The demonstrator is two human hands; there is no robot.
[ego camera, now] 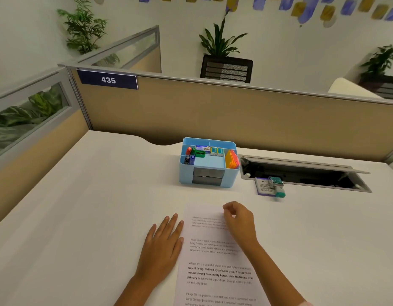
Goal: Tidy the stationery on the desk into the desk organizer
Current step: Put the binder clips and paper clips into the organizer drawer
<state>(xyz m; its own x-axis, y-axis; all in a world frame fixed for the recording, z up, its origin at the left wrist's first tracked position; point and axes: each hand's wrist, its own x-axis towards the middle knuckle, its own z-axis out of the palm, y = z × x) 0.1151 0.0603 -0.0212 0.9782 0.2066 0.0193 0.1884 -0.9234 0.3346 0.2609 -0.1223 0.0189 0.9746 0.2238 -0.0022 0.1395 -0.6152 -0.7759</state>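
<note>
You are at a white desk (80, 206) in a cubicle walled by tan partitions, plants showing behind them. The blue desk organizer (208, 164) stands near the back edge, already holding markers, small boxes and orange sticky notes in its top compartments. Just to its right, by the open cable tray (305, 173), a small purple-edged pad (264, 187) and a teal correction-tape dispenser (278, 186) lie together on the desk, not yet put away. A printed sheet (217, 257) lies in front of you. Your left hand (163, 244) rests flat with fingers spread, its fingertips touching the sheet's left edge and holding nothing. Your right hand (239, 219) hovers over the top of the page with fingers curled loosely together; you cannot tell from here whether it pinches anything. The loose pair looks like the next thing to clear. Reach your right hand out to the dispenser, grip it across its narrow sides, and lower it into a free compartment rather than dropping it. Keep your left palm on the paper so it does not slide.
</note>
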